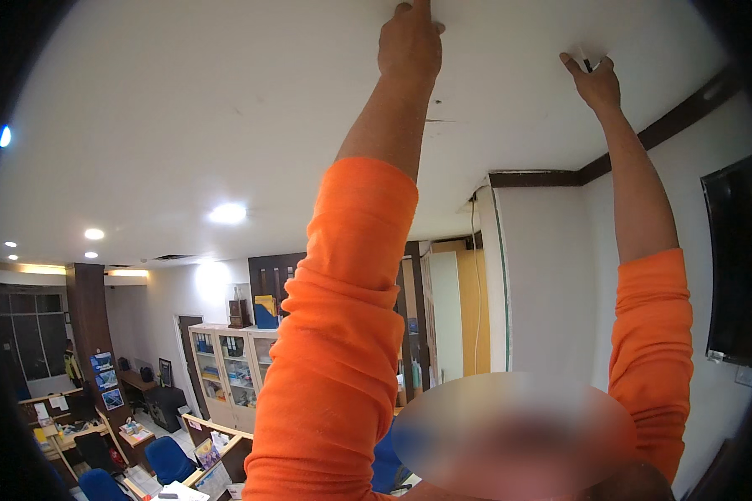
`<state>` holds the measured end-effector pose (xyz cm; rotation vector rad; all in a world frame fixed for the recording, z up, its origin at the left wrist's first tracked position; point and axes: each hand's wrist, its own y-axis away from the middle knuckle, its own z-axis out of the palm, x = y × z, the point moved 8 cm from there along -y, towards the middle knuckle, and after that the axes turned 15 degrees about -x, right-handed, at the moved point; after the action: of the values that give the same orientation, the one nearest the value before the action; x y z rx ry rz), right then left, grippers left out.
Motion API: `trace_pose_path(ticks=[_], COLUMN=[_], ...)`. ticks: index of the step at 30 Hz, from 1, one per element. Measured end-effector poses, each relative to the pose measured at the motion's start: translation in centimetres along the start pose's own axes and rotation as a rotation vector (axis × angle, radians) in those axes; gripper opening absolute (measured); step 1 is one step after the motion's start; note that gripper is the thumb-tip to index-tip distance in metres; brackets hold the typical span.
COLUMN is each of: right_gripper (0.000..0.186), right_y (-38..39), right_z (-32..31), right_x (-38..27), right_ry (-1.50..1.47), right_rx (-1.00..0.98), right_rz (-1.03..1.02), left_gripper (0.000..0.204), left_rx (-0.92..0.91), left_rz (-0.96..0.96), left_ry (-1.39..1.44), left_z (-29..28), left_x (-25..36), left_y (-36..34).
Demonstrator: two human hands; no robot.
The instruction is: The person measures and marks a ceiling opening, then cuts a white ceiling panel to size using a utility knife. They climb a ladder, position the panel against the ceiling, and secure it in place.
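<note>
Both my arms, in rolled orange sleeves, reach up toward the white ceiling [226,67]. My left hand [409,46] is at the top centre against the ceiling, fingers apart, one stretched upward and cut off by the frame edge; I see nothing held in it. My right hand [595,77] is higher on the right side of the room, thumb and fingers spread on the ceiling around a small dark thin piece [587,63] in a pale patch, whose nature I cannot make out. A small dark mark and a thin crack [443,120] show in the ceiling between my forearms.
Dark trim [535,179] edges the ceiling, with a hanging cable [475,284] below. A black screen [731,259] is on the right wall. Lower left are glass-door cabinets [226,367], blue chairs [163,459], partitioned desks [67,430], a pillar [88,326] and someone in yellow [72,363].
</note>
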<state>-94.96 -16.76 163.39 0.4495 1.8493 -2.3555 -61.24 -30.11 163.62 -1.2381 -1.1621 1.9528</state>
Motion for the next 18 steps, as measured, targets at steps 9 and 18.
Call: trace_pose_path(ticks=[9, 18], right_gripper=[0.121, 0.127], right_y=[-1.3, -3.4], right_z=[0.2, 1.8], right_x=[-0.2, 0.9], right_ry=[0.026, -0.039], right_rx=[0.014, -0.062], right_rz=[-0.046, -0.036], left_gripper=[0.104, 0.115], left_rx=[0.049, 0.071], left_rz=[-0.003, -0.011], left_ry=[0.014, 0.013], left_z=[-1.2, -0.5], left_x=[-0.5, -1.3], left_y=[-0.1, 0.2])
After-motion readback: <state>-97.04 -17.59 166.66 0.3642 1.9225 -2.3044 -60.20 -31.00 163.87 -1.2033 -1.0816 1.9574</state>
